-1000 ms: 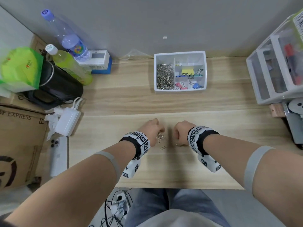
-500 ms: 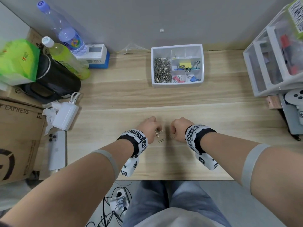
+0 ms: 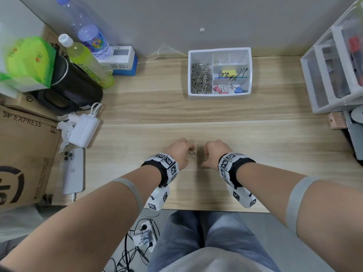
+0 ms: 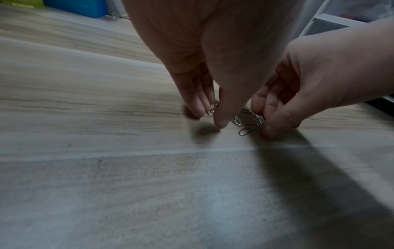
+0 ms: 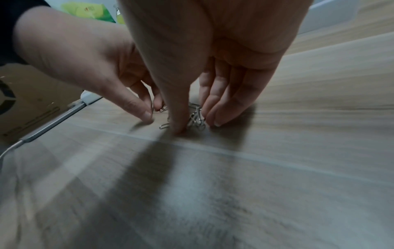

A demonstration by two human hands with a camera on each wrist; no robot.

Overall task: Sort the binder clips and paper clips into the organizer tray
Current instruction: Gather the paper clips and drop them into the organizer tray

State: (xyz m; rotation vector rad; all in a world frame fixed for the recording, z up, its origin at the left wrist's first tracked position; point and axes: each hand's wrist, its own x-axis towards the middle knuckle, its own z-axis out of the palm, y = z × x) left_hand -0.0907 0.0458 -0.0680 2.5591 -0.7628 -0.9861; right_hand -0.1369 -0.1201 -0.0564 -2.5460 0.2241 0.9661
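Observation:
A small heap of silver paper clips (image 3: 194, 155) lies on the wooden table between my two hands. My left hand (image 3: 188, 152) points fingers down and pinches some clips (image 4: 211, 110) between thumb and fingers. My right hand (image 3: 205, 157) pinches a bunch (image 5: 196, 118) between thumb and fingers (image 5: 215, 121). One clip (image 4: 246, 131) lies loose on the table between the thumbs. The white organizer tray (image 3: 220, 50) stands at the back. Its left compartment holds many paper clips (image 3: 201, 78); other compartments hold yellow (image 3: 228, 72), pink (image 3: 217, 88) and blue (image 3: 238, 89) binder clips.
A white drawer unit (image 3: 334, 71) stands at the right. At the left are a phone (image 3: 73, 170), a white charger (image 3: 83, 129), bottles, a black container (image 3: 74, 89) and a cardboard box (image 3: 23, 154). The table's front edge (image 3: 196, 210) runs just behind my wrists.
My hands have drawn closer together. The left hand's bunch of clips has come down to the table, and the right hand's fingers now close on clips.

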